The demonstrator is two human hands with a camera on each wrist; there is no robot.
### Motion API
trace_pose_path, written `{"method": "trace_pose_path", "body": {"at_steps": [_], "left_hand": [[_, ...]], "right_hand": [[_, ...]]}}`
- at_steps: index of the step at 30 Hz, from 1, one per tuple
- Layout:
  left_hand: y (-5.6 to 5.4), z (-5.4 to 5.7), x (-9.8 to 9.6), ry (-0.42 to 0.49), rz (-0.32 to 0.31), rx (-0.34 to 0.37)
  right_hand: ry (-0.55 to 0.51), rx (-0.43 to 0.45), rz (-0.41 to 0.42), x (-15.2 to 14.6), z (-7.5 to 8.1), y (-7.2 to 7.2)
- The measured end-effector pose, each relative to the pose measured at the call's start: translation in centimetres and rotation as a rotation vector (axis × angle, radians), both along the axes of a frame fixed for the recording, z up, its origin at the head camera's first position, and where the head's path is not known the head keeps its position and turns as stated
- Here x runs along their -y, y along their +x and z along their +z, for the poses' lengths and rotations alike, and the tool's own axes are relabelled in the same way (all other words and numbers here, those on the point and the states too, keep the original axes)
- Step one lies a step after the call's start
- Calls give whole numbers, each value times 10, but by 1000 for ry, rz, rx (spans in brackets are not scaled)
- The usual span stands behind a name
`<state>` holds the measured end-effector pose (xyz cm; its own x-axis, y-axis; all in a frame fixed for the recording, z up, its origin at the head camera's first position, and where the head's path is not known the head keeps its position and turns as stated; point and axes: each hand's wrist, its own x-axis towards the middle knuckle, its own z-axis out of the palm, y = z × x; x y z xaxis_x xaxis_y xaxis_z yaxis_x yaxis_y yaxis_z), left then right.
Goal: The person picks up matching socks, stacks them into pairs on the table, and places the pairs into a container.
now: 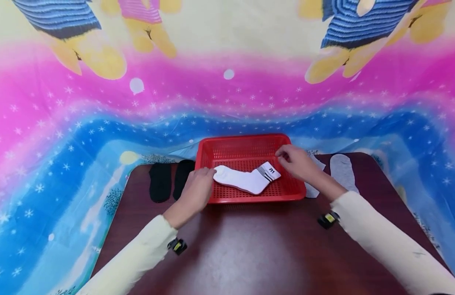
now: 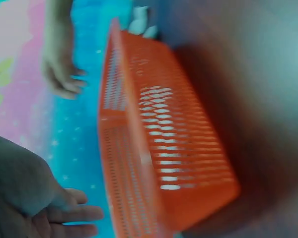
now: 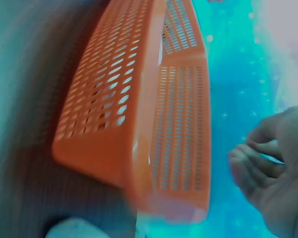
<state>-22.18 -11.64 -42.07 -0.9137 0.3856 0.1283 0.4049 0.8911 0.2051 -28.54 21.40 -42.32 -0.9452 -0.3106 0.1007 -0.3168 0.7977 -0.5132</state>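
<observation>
A white sock [image 1: 236, 180] with black stripes at its cuff lies across the red plastic basket [image 1: 257, 200], toe to the left. By its toe, at the basket's left rim, is my left hand [image 1: 194, 190]. The left wrist view shows this left hand [image 2: 54, 203] with extended fingers and nothing in them. My right hand [image 1: 297, 162] hovers over the right rim, near the cuff. Its fingers are loosely bent and hold nothing, as the right hand [image 3: 273, 163] in the right wrist view shows. Both wrist views hide the sock mostly behind the basket wall.
Left of the basket, one black sock [image 1: 160, 182] lies beside another black sock [image 1: 182, 176], partly behind my left hand. To the right lie a grey sock [image 1: 342, 170] and a lighter sock [image 1: 311, 191], partly covered by my arm. A printed cloth [image 1: 227, 98] backs the dark table [image 1: 249, 246].
</observation>
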Motion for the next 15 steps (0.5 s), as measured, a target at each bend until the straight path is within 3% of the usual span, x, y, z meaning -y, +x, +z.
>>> {"method": "trace_pose_path", "body": {"at_steps": [2, 6, 11, 15], "left_hand": [[14, -9, 8, -43, -36, -51], [33, -26, 19, -51, -121, -27], [44, -40, 24, -55, -207, 1], [49, -50, 25, -99, -185, -42]], "right_hand": [[-9, -56, -23, -16, 1, 13], [56, -81, -75, -52, -8, 30], [171, -5, -87, -89, -44, 40], [239, -35, -35, -103, -79, 48]]}}
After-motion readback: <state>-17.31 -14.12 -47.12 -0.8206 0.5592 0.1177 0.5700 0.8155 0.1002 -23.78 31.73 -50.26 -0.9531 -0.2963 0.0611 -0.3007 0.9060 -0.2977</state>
